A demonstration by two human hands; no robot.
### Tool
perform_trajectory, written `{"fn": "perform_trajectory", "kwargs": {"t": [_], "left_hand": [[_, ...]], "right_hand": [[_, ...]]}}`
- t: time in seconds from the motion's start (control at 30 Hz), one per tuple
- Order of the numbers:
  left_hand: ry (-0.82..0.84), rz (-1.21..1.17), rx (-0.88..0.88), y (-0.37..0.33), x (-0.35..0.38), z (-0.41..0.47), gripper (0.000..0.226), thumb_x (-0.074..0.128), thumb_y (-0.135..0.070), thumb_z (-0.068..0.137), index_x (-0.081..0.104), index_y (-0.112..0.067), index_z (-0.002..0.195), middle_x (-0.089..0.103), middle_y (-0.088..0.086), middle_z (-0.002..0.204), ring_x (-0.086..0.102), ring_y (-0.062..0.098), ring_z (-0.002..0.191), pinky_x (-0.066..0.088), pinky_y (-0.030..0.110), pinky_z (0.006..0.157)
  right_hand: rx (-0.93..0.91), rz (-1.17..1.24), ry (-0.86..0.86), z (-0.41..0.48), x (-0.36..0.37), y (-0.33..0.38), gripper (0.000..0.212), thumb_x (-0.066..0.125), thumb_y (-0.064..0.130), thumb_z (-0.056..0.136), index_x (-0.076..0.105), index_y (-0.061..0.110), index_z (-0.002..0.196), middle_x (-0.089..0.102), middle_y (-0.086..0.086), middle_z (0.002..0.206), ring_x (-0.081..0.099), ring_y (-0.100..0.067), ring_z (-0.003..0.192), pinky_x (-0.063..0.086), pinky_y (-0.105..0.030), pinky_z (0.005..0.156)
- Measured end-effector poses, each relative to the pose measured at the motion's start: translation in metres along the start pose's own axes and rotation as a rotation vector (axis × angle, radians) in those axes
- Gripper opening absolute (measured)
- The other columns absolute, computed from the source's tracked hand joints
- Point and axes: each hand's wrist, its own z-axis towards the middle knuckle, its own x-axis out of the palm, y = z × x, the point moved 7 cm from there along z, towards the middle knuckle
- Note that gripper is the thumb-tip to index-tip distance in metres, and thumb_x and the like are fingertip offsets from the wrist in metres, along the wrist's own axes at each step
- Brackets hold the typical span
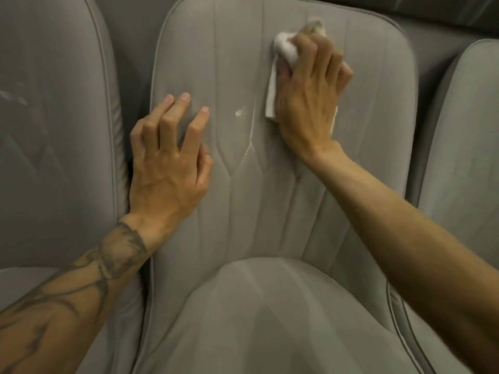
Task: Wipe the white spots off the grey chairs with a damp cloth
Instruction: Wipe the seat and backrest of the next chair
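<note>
The middle grey chair (229, 63) fills the view, its padded backrest facing me. My right hand (310, 93) presses a crumpled white cloth (283, 48) against the upper right of that backrest; the cloth's edge hangs out on the hand's left side. A small white spot (239, 112) and a thin white streak (251, 130) along a seam sit just left of that hand. My left hand (167, 163) rests flat on the backrest's left part, fingers spread, holding nothing.
A second grey chair (54, 130) stands at the left, with faint white marks (16, 97) on its backrest. A third grey chair (464, 144) shows at the right edge. The middle chair's seat cushion (270, 319) lies below the hands.
</note>
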Motion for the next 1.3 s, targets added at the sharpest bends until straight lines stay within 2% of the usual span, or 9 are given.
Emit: {"fn": "perform_trajectory", "kwargs": {"t": [0.1, 0.2, 0.3, 0.5, 0.7, 0.83, 0.93, 1.13, 1.3], "left_hand": [[-0.006, -0.002, -0.001, 0.000, -0.001, -0.001, 0.049, 0.049, -0.022, 0.104, 0.048, -0.015, 0.152, 0.043, 0.018, 0.158, 0.035, 0.035, 0.148, 0.035, 0.055, 0.116], [0.006, -0.015, -0.001, 0.001, 0.000, 0.000, 0.051, 0.049, -0.021, 0.102, 0.047, -0.015, 0.153, 0.042, 0.018, 0.159, 0.034, 0.035, 0.149, 0.035, 0.056, 0.116], [0.008, -0.013, 0.001, 0.000, 0.000, -0.001, 0.053, 0.049, -0.021, 0.101, 0.046, -0.015, 0.153, 0.042, 0.018, 0.159, 0.035, 0.036, 0.149, 0.035, 0.056, 0.116], [-0.011, -0.019, 0.007, 0.001, 0.000, -0.001, 0.054, 0.049, -0.019, 0.099, 0.046, -0.016, 0.152, 0.041, 0.016, 0.158, 0.034, 0.035, 0.149, 0.034, 0.053, 0.115], [0.005, -0.032, 0.002, 0.001, 0.000, 0.000, 0.053, 0.046, -0.017, 0.099, 0.046, -0.015, 0.152, 0.039, 0.015, 0.159, 0.034, 0.035, 0.149, 0.034, 0.054, 0.116], [0.010, -0.031, 0.002, 0.002, 0.001, 0.001, 0.054, 0.048, -0.016, 0.098, 0.046, -0.015, 0.152, 0.040, 0.016, 0.158, 0.033, 0.035, 0.149, 0.035, 0.054, 0.115], [0.009, -0.022, 0.002, 0.000, 0.001, 0.001, 0.055, 0.048, -0.016, 0.097, 0.046, -0.015, 0.152, 0.042, 0.017, 0.158, 0.033, 0.035, 0.149, 0.034, 0.052, 0.115], [0.016, -0.040, -0.002, 0.001, 0.001, 0.001, 0.056, 0.048, -0.015, 0.097, 0.046, -0.017, 0.153, 0.040, 0.015, 0.159, 0.034, 0.034, 0.149, 0.034, 0.053, 0.116], [0.011, -0.068, -0.011, 0.000, -0.002, 0.002, 0.056, 0.048, -0.013, 0.096, 0.047, -0.015, 0.151, 0.041, 0.015, 0.158, 0.035, 0.035, 0.148, 0.035, 0.053, 0.117]], "right_hand": [[0.117, 0.083, -0.036, -0.027, 0.005, 0.034, 0.030, 0.055, 0.031, 0.102, 0.056, 0.020, 0.130, 0.061, -0.011, 0.130, 0.046, -0.026, 0.117, 0.037, -0.043, 0.093], [-0.178, 0.149, 0.254, -0.098, -0.001, 0.066, 0.037, 0.059, 0.030, 0.101, 0.046, 0.021, 0.135, 0.051, -0.007, 0.134, 0.045, -0.027, 0.119, 0.037, -0.044, 0.097], [-0.361, 0.098, 0.264, -0.077, 0.000, 0.047, 0.041, 0.064, 0.027, 0.099, 0.041, 0.024, 0.133, 0.053, -0.006, 0.131, 0.044, -0.025, 0.115, 0.031, -0.042, 0.095], [0.106, 0.135, -0.002, -0.030, 0.008, 0.046, 0.029, 0.054, 0.031, 0.102, 0.057, 0.021, 0.129, 0.060, -0.007, 0.128, 0.046, -0.024, 0.114, 0.034, -0.040, 0.093], [-0.407, 0.140, 0.351, -0.094, -0.006, 0.058, 0.039, 0.063, 0.021, 0.097, 0.058, 0.015, 0.135, 0.064, -0.013, 0.129, 0.049, -0.027, 0.117, 0.032, -0.042, 0.094], [-0.023, -0.039, -0.031, 0.018, 0.002, -0.008, 0.026, 0.053, 0.030, 0.103, 0.049, 0.023, 0.128, 0.063, -0.010, 0.118, 0.046, -0.021, 0.105, 0.035, -0.039, 0.087], [0.195, 0.004, -0.117, 0.008, 0.001, 0.000, 0.027, 0.056, 0.031, 0.101, 0.059, 0.019, 0.125, 0.064, -0.010, 0.121, 0.050, -0.024, 0.109, 0.039, -0.042, 0.088], [-0.402, 0.119, 0.310, -0.092, -0.002, 0.058, 0.040, 0.061, 0.025, 0.100, 0.047, 0.019, 0.136, 0.051, -0.006, 0.135, 0.048, -0.026, 0.119, 0.032, -0.041, 0.096], [0.085, 0.069, -0.001, -0.013, 0.004, 0.025, 0.025, 0.053, 0.032, 0.103, 0.049, 0.026, 0.127, 0.059, -0.004, 0.128, 0.047, -0.022, 0.113, 0.034, -0.038, 0.092]]}}
